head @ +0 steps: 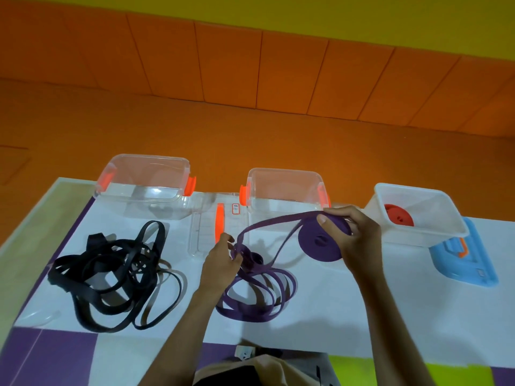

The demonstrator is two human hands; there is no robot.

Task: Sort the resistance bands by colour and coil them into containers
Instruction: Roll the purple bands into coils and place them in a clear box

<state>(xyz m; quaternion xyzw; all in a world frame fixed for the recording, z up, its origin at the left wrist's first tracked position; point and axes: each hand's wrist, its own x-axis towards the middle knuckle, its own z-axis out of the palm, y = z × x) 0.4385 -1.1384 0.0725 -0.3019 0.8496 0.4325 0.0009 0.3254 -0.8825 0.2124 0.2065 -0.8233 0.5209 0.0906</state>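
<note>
Head camera: the purple roll (320, 242) is only part wound. The right hand (354, 232) grips it on edge, fingers and thumb curled round its rim. From the roll a strand runs down to the left hand (220, 257), which pinches the band where the slack begins. The loose purple loops (259, 291) lie on the table just below and between the two hands, so a good length has yet to go onto the roll.

Just beyond the right hand stands a clear tub (284, 171) with nothing in it that I can see, probably meant for this roll. To that hand's outer side, a white tub (415, 234) already holds a red roll (398, 215), so red looks done. Well out past the left hand, the black bands (111, 274) lie in an untouched tangle, with a second clear tub (145, 157) beyond them.
</note>
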